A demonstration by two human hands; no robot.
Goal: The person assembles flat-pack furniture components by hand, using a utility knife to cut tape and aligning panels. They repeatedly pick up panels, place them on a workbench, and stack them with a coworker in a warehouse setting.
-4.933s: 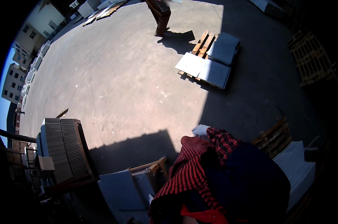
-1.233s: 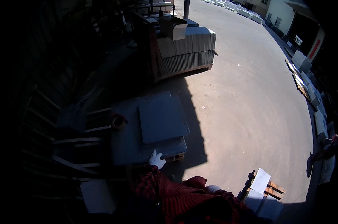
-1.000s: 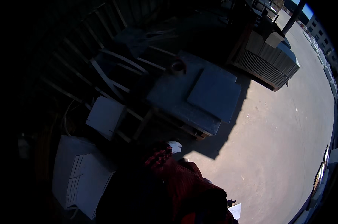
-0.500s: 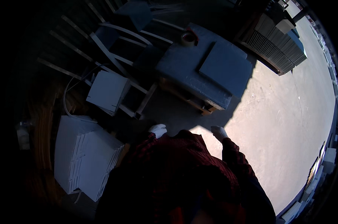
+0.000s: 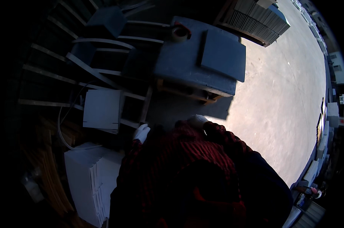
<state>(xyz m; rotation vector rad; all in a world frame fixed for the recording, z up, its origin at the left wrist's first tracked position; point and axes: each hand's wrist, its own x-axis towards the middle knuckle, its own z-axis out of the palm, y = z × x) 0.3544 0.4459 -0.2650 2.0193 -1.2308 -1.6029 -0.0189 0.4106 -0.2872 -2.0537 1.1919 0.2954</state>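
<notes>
While my gloved left hand [image 5: 141, 132] and right hand [image 5: 197, 121] hang empty, fingers loose, the grey slab stack [image 5: 196, 66] sits shadowed at upper centre, well apart above them, a tape roll [image 5: 179, 33] on top.

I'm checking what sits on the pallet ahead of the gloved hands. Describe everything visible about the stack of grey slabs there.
The stack of grey slabs lies flat on a wooden pallet, in shade at the edge of the sunlit yard floor. The slabs look like smooth stone or tile, dull blue-grey, square-cornered. One smaller slab lies on top, skewed and overhanging the right edge. A roll of tape rests near the far left corner. Neither gloved hand touches the stack.
</notes>
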